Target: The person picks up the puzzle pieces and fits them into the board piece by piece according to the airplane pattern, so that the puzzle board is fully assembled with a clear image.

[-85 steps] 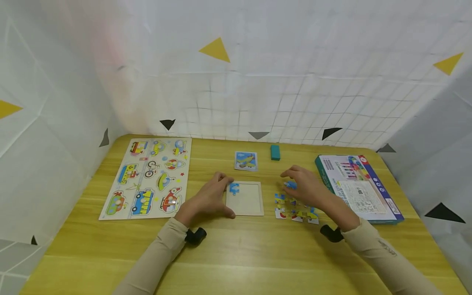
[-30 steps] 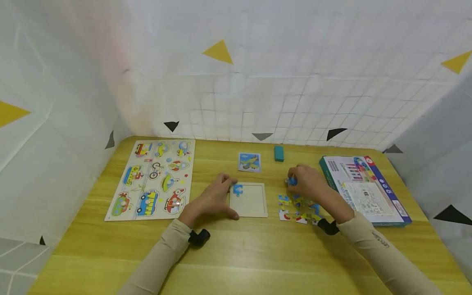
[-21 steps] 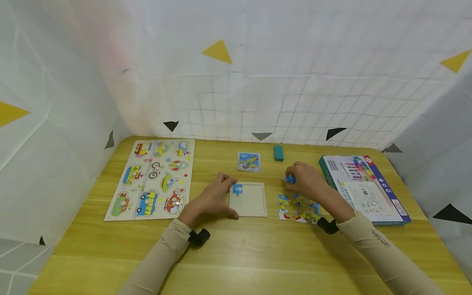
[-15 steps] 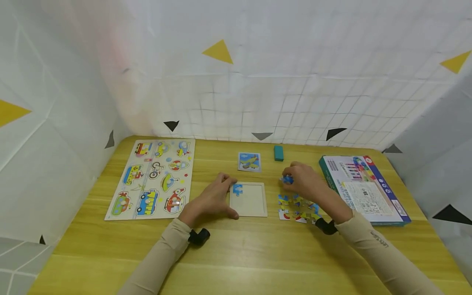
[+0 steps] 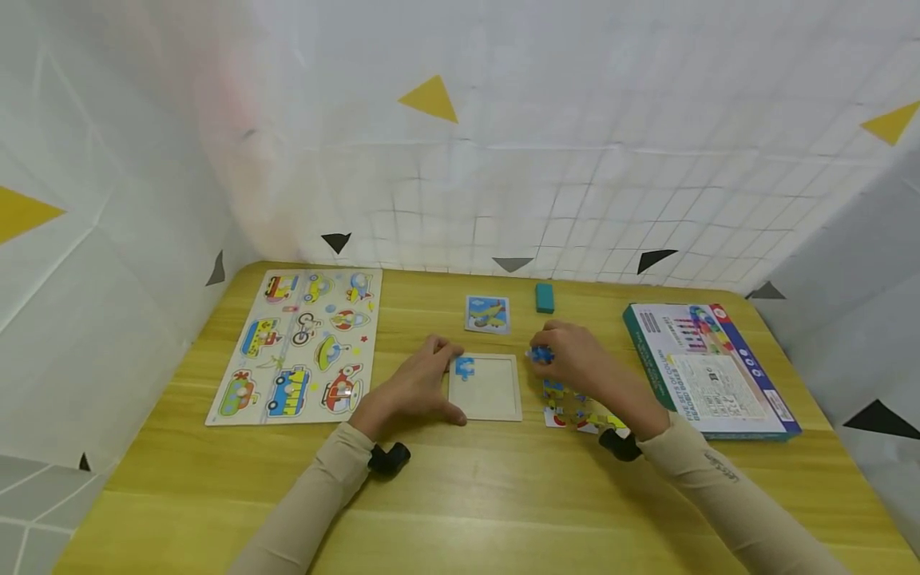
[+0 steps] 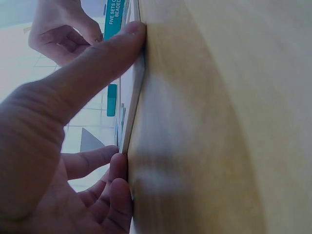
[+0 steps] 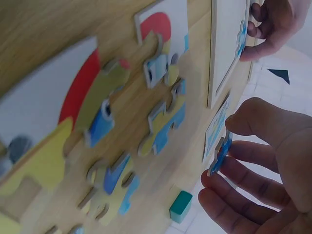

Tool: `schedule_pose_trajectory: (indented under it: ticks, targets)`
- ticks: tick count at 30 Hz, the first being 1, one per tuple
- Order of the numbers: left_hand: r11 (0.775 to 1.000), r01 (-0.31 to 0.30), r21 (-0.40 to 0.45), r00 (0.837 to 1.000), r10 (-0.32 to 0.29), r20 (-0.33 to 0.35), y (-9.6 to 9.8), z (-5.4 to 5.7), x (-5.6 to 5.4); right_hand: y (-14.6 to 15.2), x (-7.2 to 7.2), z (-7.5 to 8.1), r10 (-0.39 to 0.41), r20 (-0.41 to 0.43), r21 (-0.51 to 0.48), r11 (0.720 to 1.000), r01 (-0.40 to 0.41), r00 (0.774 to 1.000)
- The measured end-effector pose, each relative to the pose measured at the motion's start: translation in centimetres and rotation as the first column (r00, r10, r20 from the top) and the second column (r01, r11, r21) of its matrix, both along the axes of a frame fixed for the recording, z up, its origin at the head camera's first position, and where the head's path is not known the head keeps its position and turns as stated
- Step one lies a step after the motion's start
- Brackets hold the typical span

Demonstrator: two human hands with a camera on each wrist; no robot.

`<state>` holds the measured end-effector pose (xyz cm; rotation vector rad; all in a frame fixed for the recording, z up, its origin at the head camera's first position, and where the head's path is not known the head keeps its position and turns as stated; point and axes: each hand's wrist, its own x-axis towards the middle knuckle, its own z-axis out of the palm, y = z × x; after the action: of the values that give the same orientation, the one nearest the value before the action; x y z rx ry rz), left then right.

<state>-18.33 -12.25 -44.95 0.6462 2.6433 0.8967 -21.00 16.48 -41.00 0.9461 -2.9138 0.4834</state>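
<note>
The left hand (image 5: 413, 387) spreads thumb and fingers wide along the left side of a shallow wooden tray (image 5: 496, 395), the thumb touching the near-left corner and fingertips at the far-left one. A blue puzzle piece (image 5: 465, 368) sits in the tray's far-left corner. The right hand (image 5: 575, 359) pinches another blue piece (image 7: 223, 151) between thumb and fingers, its other fingers loosely bent; the held piece is near the tray's right side, apart from it. Loose pieces (image 7: 168, 127) in yellow, blue, red and white lie below that hand, partly hidden in the head view. Beyond the tray are an airplane picture card (image 5: 487, 315) and, right of it, a green block (image 5: 545, 298). A vehicle board (image 5: 318, 403) lies at the left of the worktop (image 5: 467, 511), a printed box (image 5: 711, 371) at the right.
</note>
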Motion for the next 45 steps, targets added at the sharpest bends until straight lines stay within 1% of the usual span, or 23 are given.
schedule_pose_trajectory:
  ticks: [6, 10, 16, 21, 28, 32, 41, 45]
  targets:
    - [1.0, 0.005, 0.002, 1.0, -0.005, -0.002, 0.0, 0.0, -0.2, -0.9, 0.1, 0.0, 0.017, 0.003, -0.025, 1.0, -0.017, 1.0]
    - [1.0, 0.01, 0.001, 1.0, -0.01, -0.004, -0.1, 0.0, -0.4, -1.6, 0.2, -0.1, 0.026, 0.01, -0.017, 1.0, -0.025, 1.0]
    - [1.0, 0.003, -0.003, 1.0, -0.003, 0.004, -0.1, 0.0, -0.5, -2.7, 0.3, -0.3, 0.033, -0.019, 0.011, 0.999, -0.033, 0.999]
    - [1.0, -0.002, -0.001, 1.0, 0.002, 0.006, -0.1, 0.0, -0.4, -3.6, 0.4, -0.2, 0.036, 0.009, 0.017, 0.999, -0.036, 0.999]
    - [1.0, -0.004, 0.003, 1.0, 0.004, 0.009, -0.1, 0.0, -0.4, -4.6, 0.4, -0.3, 0.062, 0.025, 0.025, 0.998, -0.062, 0.998]
    - [1.0, 0.005, 0.003, 1.0, -0.005, 0.007, -0.1, 0.0, -0.4, -5.1, 0.5, -0.4, 0.064, 0.035, 0.024, 0.998, -0.065, 0.997]
    - [1.0, 0.011, 0.009, 1.0, -0.011, 0.003, -0.1, -0.1, -0.2, -5.9, 0.5, -0.8, 0.106, 0.0, 0.048, 0.993, -0.106, 0.994]
    - [1.0, 0.013, 0.0, 1.0, -0.013, 0.0, -0.1, -0.3, -0.3, -6.2, 0.5, -1.0, 0.1, -0.002, 0.054, 0.994, -0.1, 0.995]
